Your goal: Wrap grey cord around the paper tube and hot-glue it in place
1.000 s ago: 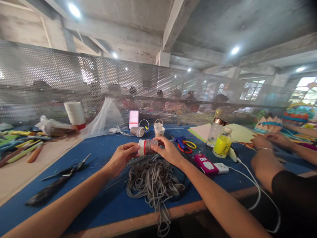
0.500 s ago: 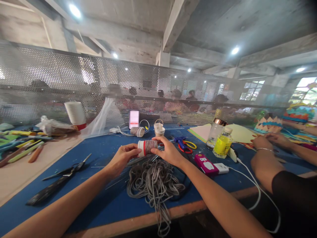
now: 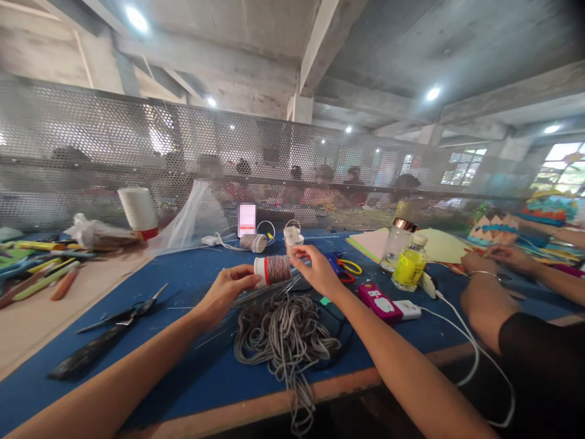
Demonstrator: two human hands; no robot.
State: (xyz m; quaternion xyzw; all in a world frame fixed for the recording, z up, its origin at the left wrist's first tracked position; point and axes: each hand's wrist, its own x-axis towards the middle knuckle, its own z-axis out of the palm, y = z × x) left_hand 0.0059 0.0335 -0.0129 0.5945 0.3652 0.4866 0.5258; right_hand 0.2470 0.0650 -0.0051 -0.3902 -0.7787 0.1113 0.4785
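My left hand (image 3: 227, 289) grips the white-and-red rim end of a paper cup (image 3: 259, 271), which lies sideways above the table. Grey-brown cord (image 3: 278, 269) is wound around the cup's body in close turns. At the cup's other end is my right hand (image 3: 315, 271), thumb and index fingertips drawn together; what they pinch is too small to make out. Beneath both hands spreads a loose heap of grey cord (image 3: 287, 332), with strands hanging over the table's front edge.
Black-handled scissors (image 3: 137, 311) lie on the left. Behind stand a phone (image 3: 247, 218), another cord-wrapped cup (image 3: 253, 242) and a small white basket (image 3: 293, 238). Rightward are a magenta power bank (image 3: 380, 303), a yellow bottle (image 3: 410, 265), a glass jar (image 3: 397, 244) and a co-worker's arm (image 3: 487, 299).
My right hand has moved slightly right, off the cup's wound side to its end. A small green piece now shows beside my right wrist. My left hand keeps its hold.
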